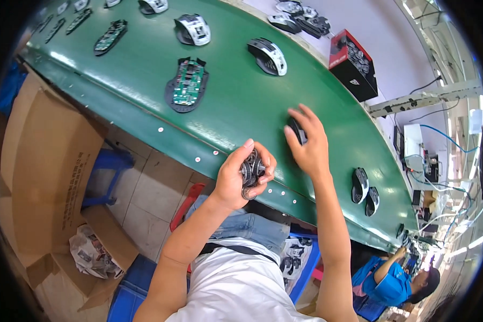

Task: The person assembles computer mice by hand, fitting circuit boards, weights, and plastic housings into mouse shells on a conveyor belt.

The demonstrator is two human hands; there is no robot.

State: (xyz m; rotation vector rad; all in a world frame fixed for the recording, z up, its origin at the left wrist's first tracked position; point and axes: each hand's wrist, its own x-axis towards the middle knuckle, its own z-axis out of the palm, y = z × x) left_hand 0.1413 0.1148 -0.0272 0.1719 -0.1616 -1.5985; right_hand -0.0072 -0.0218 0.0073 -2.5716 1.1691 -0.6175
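My left hand [236,177], near the belt's front edge, is closed around a handful of small round black and grey parts [250,169] that look like wheels or rings. A thin ring [247,194] hangs below them. On the green belt my right hand [312,142] is slightly blurred, its thumb and fingers curled about a dark computer mouse [297,130], mostly hidden by the hand. Beyond my hands, a mouse base with a green circuit board [188,83] lies to the left, and a white-and-black mouse shell [268,55] lies farther off.
More mouse shells [193,29] and boards [110,37] lie along the green belt [236,102]. A red-and-black box [354,64] of small parts stands beyond it. Cardboard boxes [53,161] stand at left; a co-worker in blue [397,279] sits at lower right.
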